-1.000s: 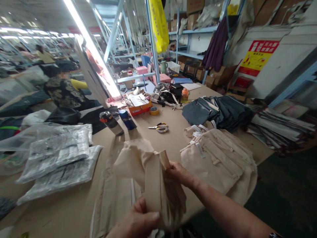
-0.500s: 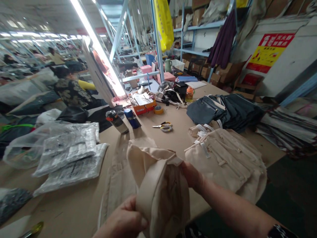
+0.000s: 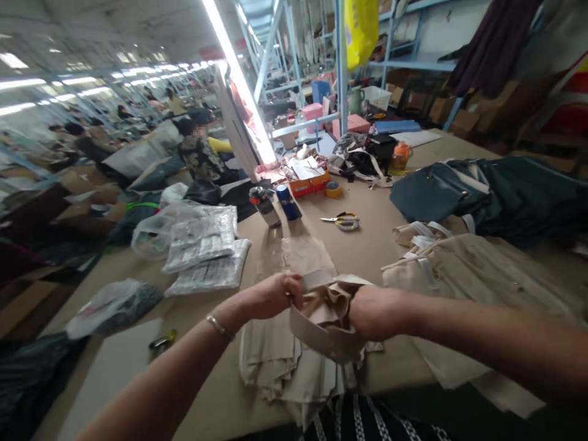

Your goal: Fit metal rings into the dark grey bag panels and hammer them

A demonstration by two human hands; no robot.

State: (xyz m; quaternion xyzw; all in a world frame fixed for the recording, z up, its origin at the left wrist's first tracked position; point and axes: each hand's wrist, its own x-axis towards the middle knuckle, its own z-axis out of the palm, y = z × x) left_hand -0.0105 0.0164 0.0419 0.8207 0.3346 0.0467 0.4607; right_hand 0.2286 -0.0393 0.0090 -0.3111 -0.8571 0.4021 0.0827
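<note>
A beige fabric bag (image 3: 316,331) hangs between my hands above the front of the table, its opening turned up and cloth bunched inside. My left hand (image 3: 289,290), a bracelet on its wrist, pinches the bag's far left rim. At the right side of the opening my right hand (image 3: 376,311) is closed on the cloth, its fingertips hidden in the folds. Under the bag lie flat beige fabric pieces (image 3: 271,337). A pile of beige bag panels (image 3: 473,275) with white straps and zips lies right of my right hand.
Yellow-handled scissors (image 3: 346,222), a dark bottle (image 3: 265,208) and a blue bottle (image 3: 287,204) stand or lie beyond the bag. Plastic-wrapped packs (image 3: 206,263) are at left, dark blue bags (image 3: 482,190) at right. A person (image 3: 202,153) sits beyond the table.
The view has swung left. The bag has tipped and lowered so its opening faces up. My left hand has moved from its lower side to the far rim; my right hand has moved into the opening.
</note>
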